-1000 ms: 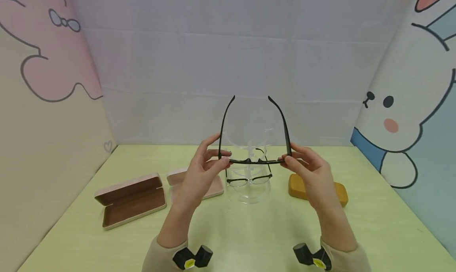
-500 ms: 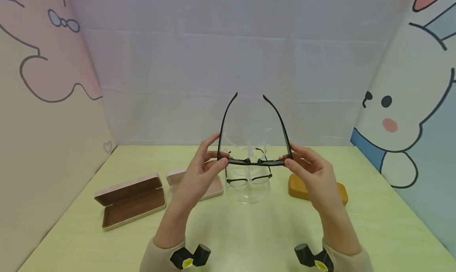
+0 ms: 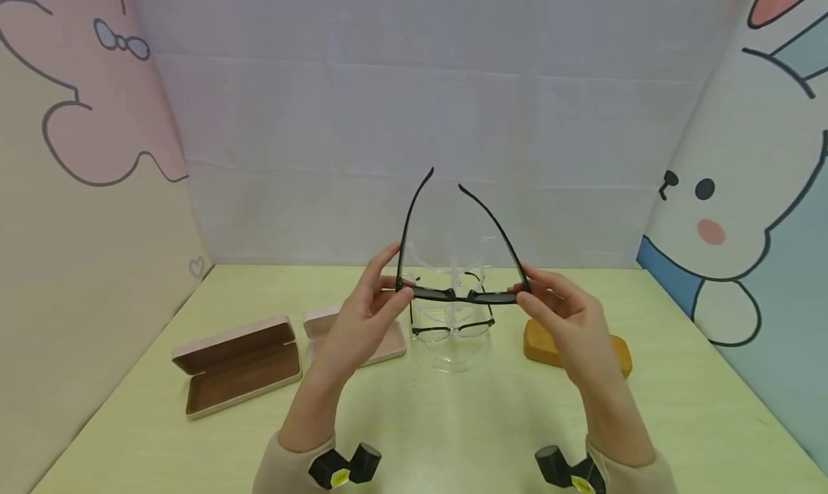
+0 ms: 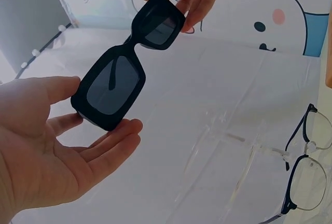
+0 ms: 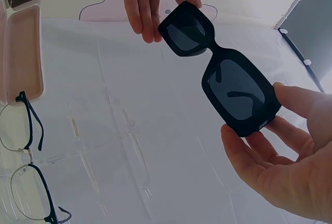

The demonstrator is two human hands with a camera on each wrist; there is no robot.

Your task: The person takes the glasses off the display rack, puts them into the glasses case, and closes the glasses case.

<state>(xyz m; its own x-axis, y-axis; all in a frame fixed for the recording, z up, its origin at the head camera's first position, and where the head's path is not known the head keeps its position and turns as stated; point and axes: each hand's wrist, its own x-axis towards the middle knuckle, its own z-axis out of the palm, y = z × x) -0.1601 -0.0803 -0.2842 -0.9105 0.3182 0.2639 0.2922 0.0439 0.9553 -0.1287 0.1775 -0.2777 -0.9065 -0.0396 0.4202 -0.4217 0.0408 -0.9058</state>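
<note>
Black sunglasses (image 3: 435, 294) with dark lenses are held up in the air between both hands, lenses toward the person. My left hand (image 3: 362, 318) pinches the left end of the frame near the hinge. My right hand (image 3: 572, 321) grips the right end the same way. Both temples point away and upward, the right one angled inward more than the left. Behind and below hangs a second pair of eyeglasses (image 3: 474, 328), half-rimmed with clear lenses, on a transparent display stand (image 3: 456, 363). In the left wrist view the sunglasses (image 4: 115, 86) show thick rectangular rims.
An open glasses case (image 3: 242, 379) with brown lining lies on the table (image 3: 440, 436) at the left. A second open case, pale pink (image 3: 390, 346), is partly behind the left hand. A mustard-yellow case (image 3: 540, 341) sits partly behind the right hand. A white backdrop (image 3: 446, 120) stands behind.
The right temple of the sunglasses has swung inward toward the left one. The frame has tilted slightly, showing more of the lenses. Both hands keep their hold, nearly in place.
</note>
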